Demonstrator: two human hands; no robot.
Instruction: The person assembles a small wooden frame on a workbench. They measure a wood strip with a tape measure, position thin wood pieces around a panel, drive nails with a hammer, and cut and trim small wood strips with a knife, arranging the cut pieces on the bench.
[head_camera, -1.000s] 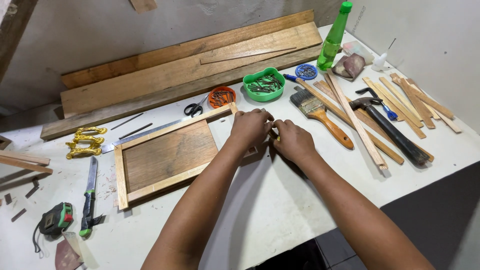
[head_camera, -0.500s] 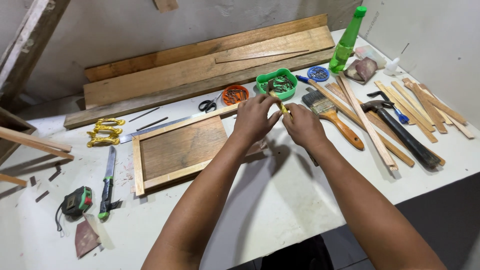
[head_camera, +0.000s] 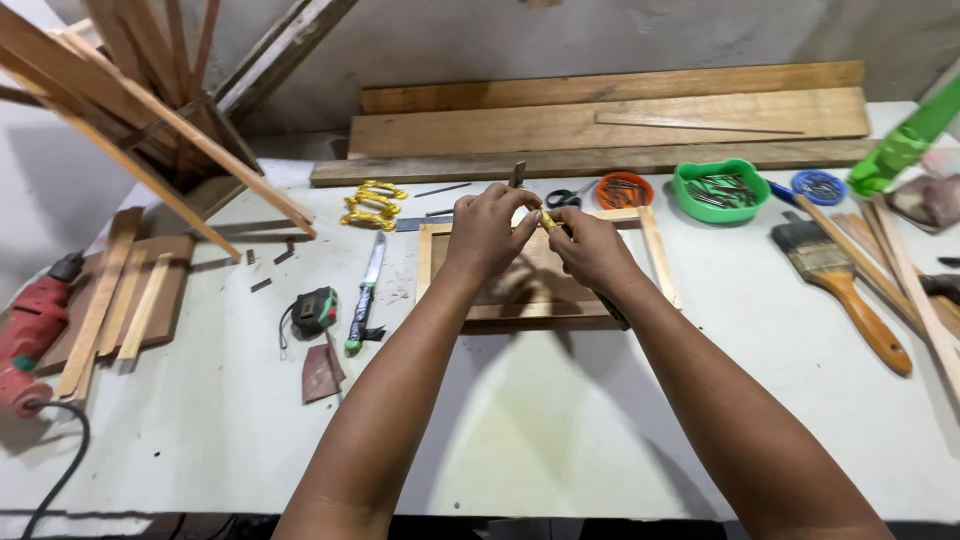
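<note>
i have both hands up over the wooden frame (head_camera: 655, 262) that lies flat on the white table (head_camera: 520, 430). my left hand (head_camera: 487, 232) and right hand (head_camera: 590, 248) meet fingertip to fingertip, pinched together on a small yellow piece (head_camera: 547, 219); i cannot tell just what it is, as the fingers cover most of it. it sits between the two hands, above the frame's far rail.

at ten o'clock from the hands lie the yellow clamps (head_camera: 368, 205), and at nine o'clock the green-handled knife (head_camera: 364, 294) with the tape measure (head_camera: 315, 310) just beside it. at one o'clock are the scissors (head_camera: 567, 197), the orange dish (head_camera: 623, 189) and the green bowl (head_camera: 721, 189) of nails. the paintbrush (head_camera: 838, 282) lies well apart at three o'clock. long planks (head_camera: 610, 122) rest along the table's far edge.
</note>
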